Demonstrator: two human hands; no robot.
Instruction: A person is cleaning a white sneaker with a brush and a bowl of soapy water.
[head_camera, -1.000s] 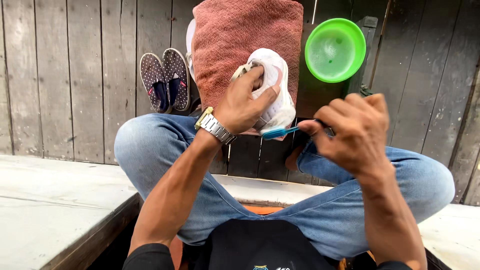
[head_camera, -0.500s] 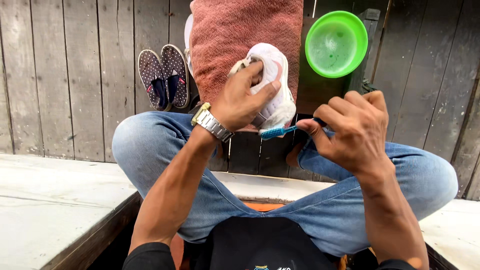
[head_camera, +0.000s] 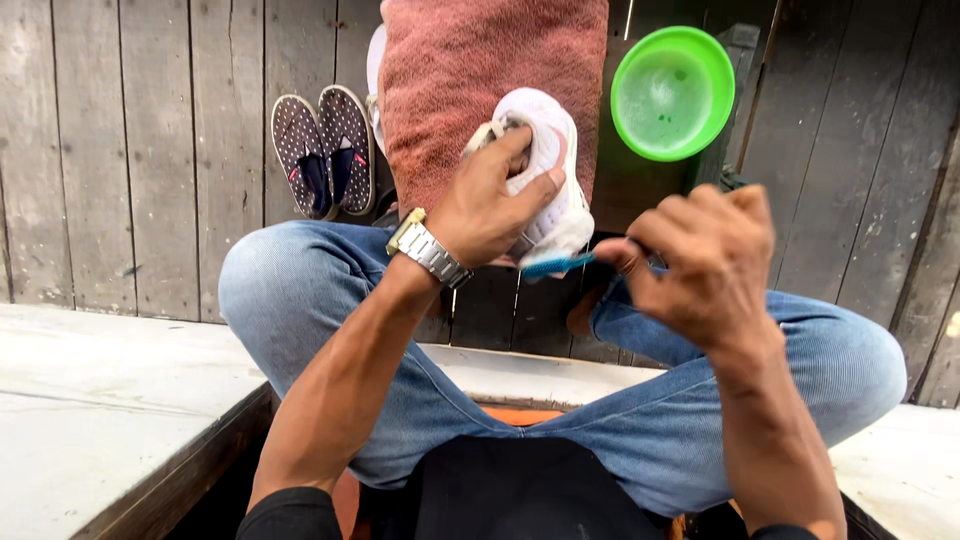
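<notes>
- Head view, looking down over the person's own crossed legs in blue jeans (head_camera: 330, 300), seated on a pale ledge (head_camera: 100, 390) above a grey plank floor (head_camera: 130, 150).
- The left hand (head_camera: 490, 205) is closed around a white shoe (head_camera: 550, 170), thumb and fingers wrapped over its upper side; a metal watch (head_camera: 430, 250) sits on that wrist.
- The shoe is held up in the air between the knees. Its long axis runs roughly up and down in the frame, tilted a little, with one rounded end pointing away from the person toward the top of the picture and the other end down toward the lap. Which end is toe and which is heel cannot be told, since the hand covers much of it.
- The right hand (head_camera: 700, 260) is curled shut, pinching the handle of a blue brush (head_camera: 555, 265) between thumb and fingers.
- The brush lies nearly level, its long axis running left to right; its free end points left and touches the lower end of the shoe, just under the left hand.
- Behind the shoe, a reddish-pink towel (head_camera: 470, 80) lies on the floor.
- A green bowl (head_camera: 672, 92) sits to the right of the towel, apart from it.
- A pair of dark dotted slip-ons (head_camera: 325, 150) lies side by side left of the towel, just beside it.
</notes>
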